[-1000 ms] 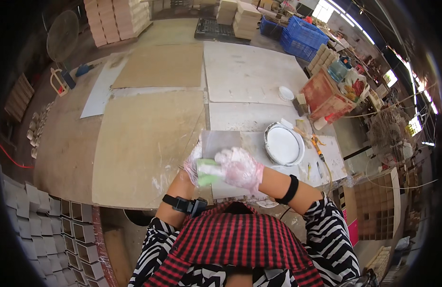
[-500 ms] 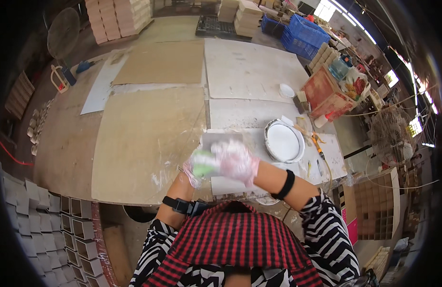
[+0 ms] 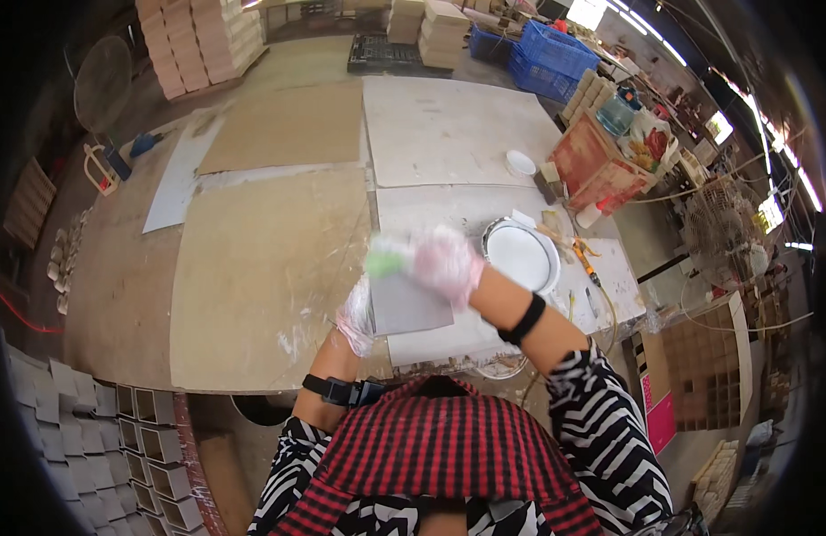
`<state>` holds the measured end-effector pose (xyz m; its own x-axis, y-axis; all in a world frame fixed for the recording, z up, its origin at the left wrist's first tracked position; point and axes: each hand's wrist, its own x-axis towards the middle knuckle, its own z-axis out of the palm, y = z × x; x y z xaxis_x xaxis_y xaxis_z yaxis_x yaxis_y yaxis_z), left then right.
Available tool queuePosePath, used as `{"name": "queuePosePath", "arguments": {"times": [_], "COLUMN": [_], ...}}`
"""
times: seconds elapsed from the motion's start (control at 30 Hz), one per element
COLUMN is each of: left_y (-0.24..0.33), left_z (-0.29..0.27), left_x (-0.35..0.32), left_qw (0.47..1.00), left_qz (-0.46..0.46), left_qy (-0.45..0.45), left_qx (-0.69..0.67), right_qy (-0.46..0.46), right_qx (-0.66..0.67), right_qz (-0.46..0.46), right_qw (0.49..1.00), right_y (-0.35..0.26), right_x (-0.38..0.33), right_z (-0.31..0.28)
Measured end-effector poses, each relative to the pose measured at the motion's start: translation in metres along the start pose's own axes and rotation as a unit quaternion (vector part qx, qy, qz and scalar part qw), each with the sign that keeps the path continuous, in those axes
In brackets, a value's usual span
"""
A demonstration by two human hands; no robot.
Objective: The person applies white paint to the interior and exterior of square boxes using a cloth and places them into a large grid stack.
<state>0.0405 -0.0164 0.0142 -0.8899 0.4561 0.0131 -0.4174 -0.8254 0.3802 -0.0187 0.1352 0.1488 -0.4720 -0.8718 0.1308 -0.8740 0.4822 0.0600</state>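
My right hand, in a thin whitish-pink glove, is closed on a pale green sponge-like pad, blurred by motion. It passes over the far part of a flat grey board on the table. At the board's left edge is my left hand, gloved too, its fingers closed along that edge. To the right of my right hand stands a round tub of white liquid, its rim smeared. The board's far end is partly hidden behind my right hand.
Brown and white sheets cover the worktable. Right of the tub lie an orange-handled tool with a hose and a white-and-red bottle. A small white bowl sits farther back. Box-like pieces are stacked at lower left.
My right hand has moved the green pad away from me, uncovering more of the grey board. The hands have separated, the left staying near the board's left edge. The whole view has shifted slightly.
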Motion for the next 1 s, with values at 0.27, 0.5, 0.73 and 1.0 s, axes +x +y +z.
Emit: {"name": "queuePosePath", "arguments": {"times": [0.27,0.5,0.73,1.0], "left_y": [-0.003,-0.019,-0.011,-0.007], "left_z": [0.046,0.033,0.016,0.037], "left_x": [-0.017,-0.016,-0.02,-0.03], "left_qw": [0.985,0.982,0.979,0.967], "left_qz": [0.114,0.103,0.133,0.121], "left_qy": [0.116,0.146,0.082,0.223], "left_qx": [0.059,-0.056,-0.133,0.006], "right_qy": [0.115,0.189,0.224,0.261], "right_qx": [0.608,0.677,0.69,-0.036], "right_qz": [0.362,0.343,0.345,0.09], "right_qw": [0.697,0.623,0.595,0.96], "right_y": [0.013,0.001,-0.013,-0.055], "right_x": [-0.021,-0.036,-0.039,-0.004], "right_z": [-0.042,0.005,0.012,0.001]}}
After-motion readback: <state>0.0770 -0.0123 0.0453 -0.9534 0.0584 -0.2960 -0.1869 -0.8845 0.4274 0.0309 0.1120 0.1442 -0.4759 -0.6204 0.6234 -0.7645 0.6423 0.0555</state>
